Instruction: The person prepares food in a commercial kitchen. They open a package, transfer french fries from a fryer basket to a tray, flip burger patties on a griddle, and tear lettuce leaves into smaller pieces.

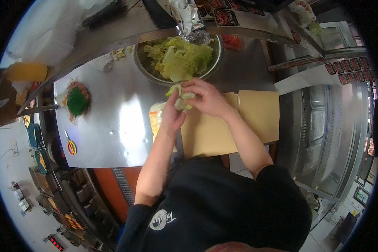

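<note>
Both of my hands meet over the steel table, just in front of a large metal bowl [138,67] heaped with torn lettuce leaves [182,58]. Between the fingers is a small bunch of pale green lettuce pieces [179,102]. My left hand [171,115] grips it from the left, thumb uppermost. From the right, my right hand [208,97] pinches the same pieces with bent fingers. Below the hands lie a flat tan paper or card sheet [208,135] and a printed plastic package [156,118], partly covered by my left hand and forearm.
Yellow-and-red-handled scissors [71,146] lie at the table's left, below a bag with a green item [78,100]. A steel shelf edge [113,42] overhangs the back, carrying a foil-wrapped item [189,17]. Behind the bowl sits a container of red food [233,42]. Glass-doored cabinets [318,119] stand right.
</note>
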A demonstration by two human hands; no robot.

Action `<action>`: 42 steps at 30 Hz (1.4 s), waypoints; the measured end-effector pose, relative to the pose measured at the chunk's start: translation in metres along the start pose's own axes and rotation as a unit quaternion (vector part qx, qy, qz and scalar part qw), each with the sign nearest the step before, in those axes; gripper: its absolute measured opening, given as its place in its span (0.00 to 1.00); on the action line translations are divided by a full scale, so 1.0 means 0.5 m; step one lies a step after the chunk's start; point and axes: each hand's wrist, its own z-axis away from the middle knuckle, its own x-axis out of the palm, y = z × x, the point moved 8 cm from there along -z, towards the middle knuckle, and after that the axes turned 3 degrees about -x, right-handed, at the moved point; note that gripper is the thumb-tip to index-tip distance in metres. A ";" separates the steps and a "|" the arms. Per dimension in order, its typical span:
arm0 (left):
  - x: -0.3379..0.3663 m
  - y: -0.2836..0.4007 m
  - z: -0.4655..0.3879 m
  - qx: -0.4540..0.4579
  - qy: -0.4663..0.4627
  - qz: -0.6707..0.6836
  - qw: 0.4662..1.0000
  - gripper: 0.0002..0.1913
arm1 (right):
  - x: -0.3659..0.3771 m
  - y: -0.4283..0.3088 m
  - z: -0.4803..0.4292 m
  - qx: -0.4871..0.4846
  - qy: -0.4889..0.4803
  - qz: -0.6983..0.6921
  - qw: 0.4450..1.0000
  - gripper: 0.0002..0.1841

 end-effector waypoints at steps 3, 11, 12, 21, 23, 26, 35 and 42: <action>-0.021 0.039 0.020 0.081 0.041 -0.095 0.991 0.19 | -0.084 0.158 -0.060 0.190 0.025 0.063 0.979 0.16; -0.011 0.071 0.050 0.129 0.116 -0.298 0.939 0.22 | -0.086 0.289 -0.219 0.059 -0.110 0.576 0.808 0.19; -0.017 0.073 0.051 0.117 0.128 -0.284 0.943 0.22 | -0.103 0.291 -0.222 0.095 -0.085 0.500 0.857 0.19; 0.055 0.088 -0.017 0.152 0.012 -0.068 0.986 0.28 | -0.153 0.185 -0.123 0.158 0.036 0.159 0.974 0.14; 0.073 0.073 -0.040 0.162 -0.001 -0.094 0.982 0.28 | -0.107 0.101 -0.088 0.084 0.065 0.253 0.962 0.15; 0.059 0.045 -0.062 0.165 0.074 -0.208 0.961 0.28 | 0.005 0.044 -0.020 0.109 -0.072 0.303 0.944 0.24; 0.096 0.090 0.056 0.326 0.114 -0.592 0.728 0.29 | 0.038 0.008 0.047 0.175 0.018 -0.145 0.974 0.59; 0.174 0.017 0.121 0.262 -0.033 -0.631 0.729 0.56 | 0.072 0.079 0.063 0.234 0.254 -0.398 0.850 0.18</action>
